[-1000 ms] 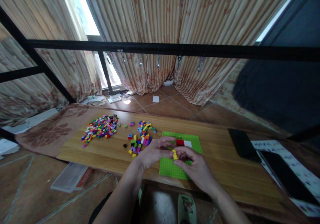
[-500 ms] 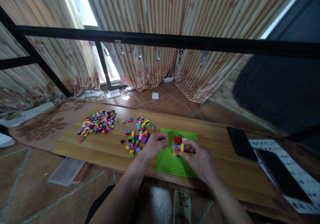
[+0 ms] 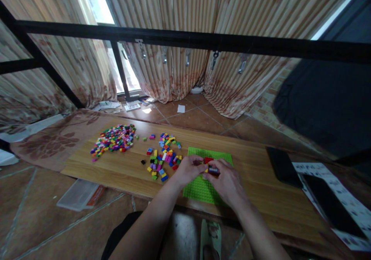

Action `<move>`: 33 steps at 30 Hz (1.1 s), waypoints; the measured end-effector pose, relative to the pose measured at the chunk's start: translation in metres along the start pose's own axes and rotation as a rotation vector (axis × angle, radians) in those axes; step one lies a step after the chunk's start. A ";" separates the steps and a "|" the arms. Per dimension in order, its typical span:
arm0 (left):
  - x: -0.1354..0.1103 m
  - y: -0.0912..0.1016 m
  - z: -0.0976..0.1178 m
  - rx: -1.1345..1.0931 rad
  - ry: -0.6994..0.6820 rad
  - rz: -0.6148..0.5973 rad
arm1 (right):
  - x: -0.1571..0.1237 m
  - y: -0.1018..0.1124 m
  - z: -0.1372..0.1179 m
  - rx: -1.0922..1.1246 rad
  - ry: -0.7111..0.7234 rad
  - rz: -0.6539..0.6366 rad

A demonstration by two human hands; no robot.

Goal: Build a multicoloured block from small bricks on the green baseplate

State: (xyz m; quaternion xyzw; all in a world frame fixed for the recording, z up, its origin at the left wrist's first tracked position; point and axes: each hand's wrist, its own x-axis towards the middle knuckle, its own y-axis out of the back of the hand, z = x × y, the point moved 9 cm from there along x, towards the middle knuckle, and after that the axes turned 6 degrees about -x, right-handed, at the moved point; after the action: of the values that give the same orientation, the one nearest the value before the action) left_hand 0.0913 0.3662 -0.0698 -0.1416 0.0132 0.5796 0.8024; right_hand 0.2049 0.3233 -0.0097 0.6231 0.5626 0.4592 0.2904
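Observation:
A green baseplate (image 3: pixel 199 188) lies on the wooden board (image 3: pixel 255 182). On it stands a small block of coloured bricks (image 3: pixel 209 161), mostly hidden by my hands. My left hand (image 3: pixel 188 169) is closed against the block's left side. From the right, my right hand (image 3: pixel 227 180) pinches a dark brick (image 3: pixel 213 170) at the block's front. Left of the plate lies a loose scatter of small bricks (image 3: pixel 162 161), and a larger pile of bricks (image 3: pixel 113 141) lies farther left.
Two dark phones or tablets (image 3: pixel 282 166) lie at the board's right on a printed sheet (image 3: pixel 348 202). A black metal rail (image 3: pixel 185 39) crosses overhead in front of curtains. A clear plastic box (image 3: pixel 77 194) sits on the tiled floor, lower left.
Both hands have closed in on the brick block again. My left hand came back from the plate's left edge. My right hand now pinches a dark brick against the block, which is more hidden than before.

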 end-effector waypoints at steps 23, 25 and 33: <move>0.001 -0.003 0.004 0.086 -0.056 0.040 | -0.003 0.001 0.005 0.158 -0.010 -0.018; 0.001 -0.003 0.002 0.069 -0.054 0.036 | -0.002 0.000 0.005 0.151 -0.012 -0.017; 0.000 -0.002 -0.001 -0.013 -0.009 0.079 | -0.004 -0.001 0.004 0.130 -0.009 -0.018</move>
State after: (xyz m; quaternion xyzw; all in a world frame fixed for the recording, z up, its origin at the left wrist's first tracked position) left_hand 0.0937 0.3653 -0.0703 -0.1438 0.0115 0.6117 0.7779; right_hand 0.2081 0.3206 -0.0133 0.6377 0.5953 0.4165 0.2560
